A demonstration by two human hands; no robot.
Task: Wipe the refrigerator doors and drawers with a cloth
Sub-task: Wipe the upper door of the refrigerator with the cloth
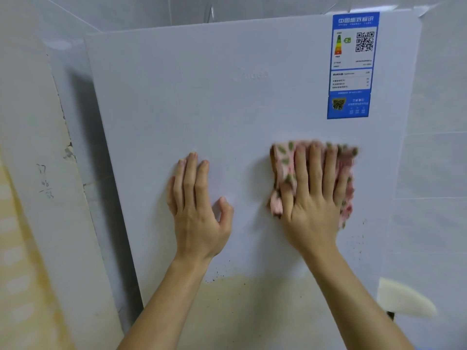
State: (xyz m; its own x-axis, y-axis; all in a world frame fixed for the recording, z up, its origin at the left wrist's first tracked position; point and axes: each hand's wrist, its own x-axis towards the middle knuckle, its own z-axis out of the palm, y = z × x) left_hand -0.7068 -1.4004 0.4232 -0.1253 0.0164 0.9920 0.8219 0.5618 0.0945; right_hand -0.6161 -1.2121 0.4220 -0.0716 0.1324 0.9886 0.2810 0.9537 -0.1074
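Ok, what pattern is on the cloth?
The cloth is pink with green leaf-like spots, under the right hand; head view.

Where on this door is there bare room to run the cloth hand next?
The refrigerator door is bare above both hands, from its left edge to the energy label. A narrow strip lies between the left hand and the cloth under the right hand. Crowded upper right, at the label.

The right hand (313, 198) presses a pink cloth (285, 157) with green spots flat against the white refrigerator door (227, 109), fingers (316, 168) straight and spread. To its left, the left hand (197, 205) rests open on the door. A blue energy label (352, 66) sits at the upper right. Dark specks (219, 274) dot the door's lower part.
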